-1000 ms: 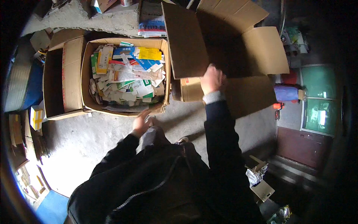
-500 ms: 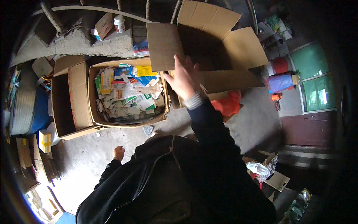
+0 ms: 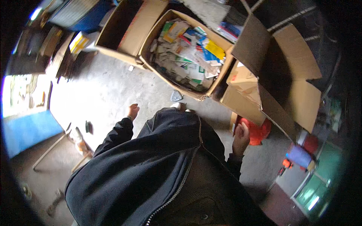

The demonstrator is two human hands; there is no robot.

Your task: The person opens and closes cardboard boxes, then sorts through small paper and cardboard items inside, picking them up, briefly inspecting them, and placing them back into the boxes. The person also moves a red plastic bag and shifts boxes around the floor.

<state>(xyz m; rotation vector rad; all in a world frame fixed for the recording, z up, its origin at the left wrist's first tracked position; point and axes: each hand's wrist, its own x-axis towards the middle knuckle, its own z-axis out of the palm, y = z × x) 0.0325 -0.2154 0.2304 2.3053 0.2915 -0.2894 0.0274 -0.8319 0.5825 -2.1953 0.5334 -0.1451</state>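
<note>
In the frame's upper left, a white-and-yellow box (image 3: 78, 43) shows below a large blue rounded object (image 3: 92, 17). A blue panel (image 3: 32, 132) is at left; lower right, a purple bundle (image 3: 299, 155) near green panes (image 3: 312, 192).

crumpled red plastic bag (image 3: 259, 132) on floor (image 3: 151, 81), open brown cardboard box (image 3: 277, 67), flaps (image 3: 299, 49) spread, neighbouring box (image 3: 212, 33) heaped with flattened cartons (image 3: 192, 56)

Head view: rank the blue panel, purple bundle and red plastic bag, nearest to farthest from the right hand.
1. Red plastic bag, just right of the right hand.
2. Purple bundle, farther right and lower.
3. Blue panel, far left.
</note>
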